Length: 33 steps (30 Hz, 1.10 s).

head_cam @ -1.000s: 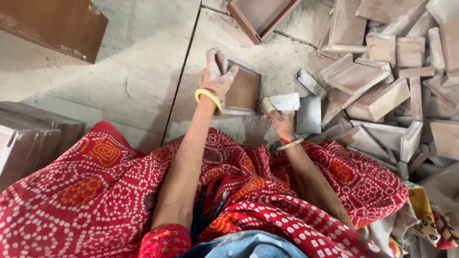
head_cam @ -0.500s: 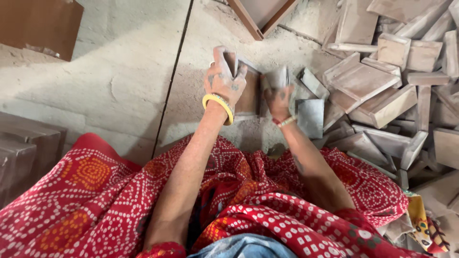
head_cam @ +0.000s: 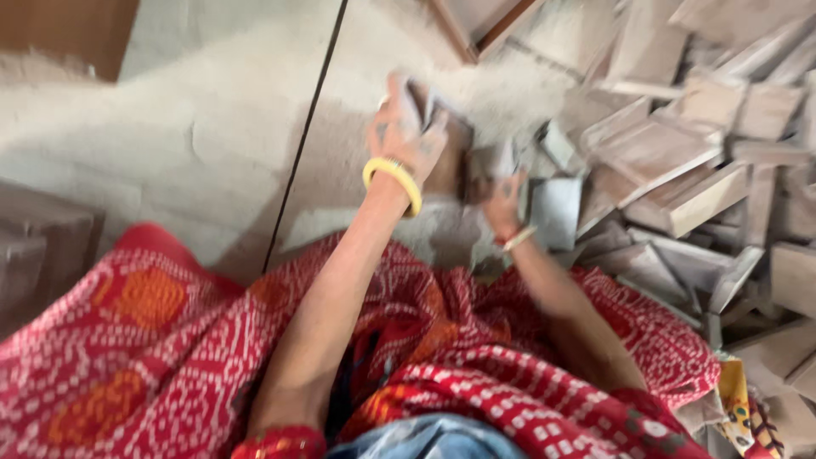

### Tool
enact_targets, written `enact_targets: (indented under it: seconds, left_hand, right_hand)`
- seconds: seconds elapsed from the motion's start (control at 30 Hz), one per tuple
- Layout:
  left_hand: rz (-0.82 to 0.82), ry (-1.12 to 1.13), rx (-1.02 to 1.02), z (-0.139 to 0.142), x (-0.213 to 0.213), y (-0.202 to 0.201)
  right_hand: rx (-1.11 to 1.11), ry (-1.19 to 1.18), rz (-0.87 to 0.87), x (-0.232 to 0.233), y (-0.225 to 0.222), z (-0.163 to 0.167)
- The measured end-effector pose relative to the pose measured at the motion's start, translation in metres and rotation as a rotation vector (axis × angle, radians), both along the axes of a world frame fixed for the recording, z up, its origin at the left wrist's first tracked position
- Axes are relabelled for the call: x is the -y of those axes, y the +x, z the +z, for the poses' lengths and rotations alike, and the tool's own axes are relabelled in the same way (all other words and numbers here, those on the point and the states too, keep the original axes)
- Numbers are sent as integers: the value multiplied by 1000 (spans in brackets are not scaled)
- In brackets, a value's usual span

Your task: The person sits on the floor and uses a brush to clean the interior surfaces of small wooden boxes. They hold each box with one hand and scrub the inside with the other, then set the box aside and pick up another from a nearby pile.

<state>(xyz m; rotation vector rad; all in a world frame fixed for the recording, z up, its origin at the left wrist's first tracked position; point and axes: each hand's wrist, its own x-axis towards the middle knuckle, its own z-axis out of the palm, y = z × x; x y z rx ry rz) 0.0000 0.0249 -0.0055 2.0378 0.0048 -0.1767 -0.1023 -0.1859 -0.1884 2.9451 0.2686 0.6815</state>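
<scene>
Wooden tray (head_cam: pixel 446 161), a shallow brown box with a raised rim, lies on a pale concrete floor (head_cam: pixel 212 144) just ahead of a seated person's knees, largely hidden behind the left hand. The left hand (head_cam: pixel 406 136), a yellow bangle (head_cam: pixel 393 180) at its wrist, is raised over the tray with its fingers curled around a small grey folded piece (head_cam: pixel 416 102), which may be abrasive paper or cloth; motion blur keeps that from being certain. The right hand (head_cam: pixel 503 197), wearing a thin pale bangle (head_cam: pixel 517 240), sits just beside the tray's right edge, fingers bent onto a small grey block (head_cam: pixel 493 161); whether they truly clamp it cannot be told through the blur.

A dark straight joint (head_cam: pixel 306 136) runs across the floor from the top of the view down toward the person's lap, dividing two slabs dusted with pale powder. To the right, a loose heap of similar wooden trays and flat panels (head_cam: pixel 680 161) spreads across the floor, tilted and overlapping, some leaning on one another. Another tray (head_cam: pixel 476 25) rests at the top edge, near the heap. A brown board (head_cam: pixel 59 34) shows at the upper left corner, and dark stacked pieces (head_cam: pixel 42 246) stand at the left edge. Red patterned fabric (head_cam: pixel 170 340) with white dots and orange motifs covers the person's lap, filling the lower part of the view.
</scene>
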Motion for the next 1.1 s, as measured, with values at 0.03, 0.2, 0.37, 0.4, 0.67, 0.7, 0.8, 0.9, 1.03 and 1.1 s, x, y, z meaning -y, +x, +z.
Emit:
enact_targets:
  seconds: [0.03, 0.2, 0.37, 0.4, 0.67, 0.7, 0.8, 0.9, 1.03, 1.1]
  left_hand:
    - [10, 22, 83, -5, 3, -1]
    - [67, 166, 31, -34, 14, 2]
    - [100, 189, 186, -42, 15, 2]
    - [83, 172, 130, -39, 18, 2]
    - [38, 16, 185, -20, 9, 0]
    - [13, -38, 67, -18, 5, -1]
    - [17, 5, 43, -11, 3, -1]
    - [-6, 37, -64, -1, 2, 2]
    - [3, 110, -48, 11, 4, -1]
    - [6, 129, -63, 13, 3, -2]
  right_hand:
    - [52, 83, 2, 2, 4, -5]
    - [-102, 53, 27, 15, 17, -13]
    - [-460, 73, -60, 6, -67, -8]
    - [-609, 251, -89, 2, -74, -8]
    - [177, 261, 46, 17, 24, 1]
    - [144, 189, 29, 17, 19, 2]
    - [-35, 99, 17, 5, -25, 8]
    - [-70, 228, 54, -4, -42, 11]
    - [-144, 311, 64, 13, 14, 16]
    - [-91, 78, 77, 15, 23, 19]
